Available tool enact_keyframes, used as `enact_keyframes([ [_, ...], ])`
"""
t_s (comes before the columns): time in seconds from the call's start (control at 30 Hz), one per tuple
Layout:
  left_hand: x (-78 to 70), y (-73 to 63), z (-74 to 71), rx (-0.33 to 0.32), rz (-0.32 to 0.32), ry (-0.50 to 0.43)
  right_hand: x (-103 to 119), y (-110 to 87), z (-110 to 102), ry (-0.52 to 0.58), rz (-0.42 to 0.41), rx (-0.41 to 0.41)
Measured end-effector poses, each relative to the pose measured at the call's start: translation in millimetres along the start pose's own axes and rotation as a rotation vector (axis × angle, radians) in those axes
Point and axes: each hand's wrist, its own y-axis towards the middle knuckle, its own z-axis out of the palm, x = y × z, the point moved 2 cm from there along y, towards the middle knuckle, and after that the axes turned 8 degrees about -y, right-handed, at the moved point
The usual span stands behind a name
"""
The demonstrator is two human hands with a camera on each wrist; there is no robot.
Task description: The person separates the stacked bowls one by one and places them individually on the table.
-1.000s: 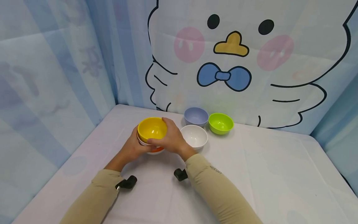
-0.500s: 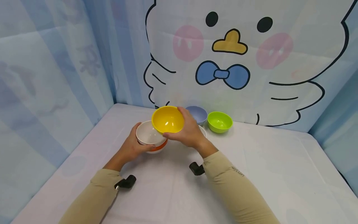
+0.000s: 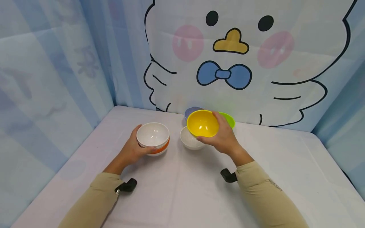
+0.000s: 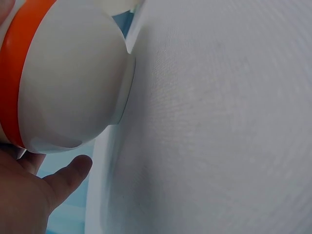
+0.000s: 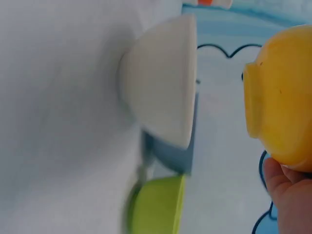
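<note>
My right hand (image 3: 223, 137) grips a yellow bowl (image 3: 202, 123) by its right side, thumb at the near rim. In the right wrist view the yellow bowl (image 5: 287, 97) is off the table, its foot showing. My left hand (image 3: 134, 147) holds a stack of bowls: a white bowl (image 3: 153, 134) nested in an orange-banded white bowl (image 3: 162, 150). The left wrist view shows the banded bowl (image 4: 73, 73) from below, close to the tabletop; whether its foot touches is unclear. Partly behind the yellow bowl stands another white bowl (image 3: 190, 141).
A blue-purple bowl (image 3: 189, 111) and a green bowl (image 3: 229, 120) stand at the back of the white-covered table (image 3: 182, 190), partly hidden by the yellow bowl. A printed curtain (image 3: 171, 88) hangs right behind the table's back edge.
My right hand has lifted the yellow bowl out of the left-hand stack and carried it right, over the white bowl. The left hand has kept its hold on the stack.
</note>
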Motion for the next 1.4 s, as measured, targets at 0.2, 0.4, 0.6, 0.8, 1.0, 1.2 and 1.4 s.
enact_keyframes([
  [0.2,0.3,0.1,-0.1,0.000,-0.011,0.009,-31,-13.9,-12,-0.037,0.064,-0.026],
  [0.4,0.1,-0.9,-0.3,0.003,-0.025,0.009,-54,-27.9,-20,-0.067,0.158,-0.029],
  [0.6,1.4,-0.4,-0.1,0.001,-0.029,0.004,-71,-39.4,-24,-0.075,0.226,0.002],
  [0.8,2.6,-0.2,-0.3,0.007,-0.030,-0.003,-83,-45.7,-20,-0.050,0.274,0.056],
  [1.0,1.4,-0.5,-0.3,0.007,-0.041,0.005,-91,-49.3,-13,-0.018,0.299,0.108],
  [1.2,0.4,-1.0,0.3,0.007,-0.039,-0.002,-92,-48.6,-9,-0.025,0.296,0.158],
  [1.4,-0.4,-0.7,0.4,0.009,-0.031,-0.009,-92,-47.1,-10,-0.042,0.309,0.201],
])
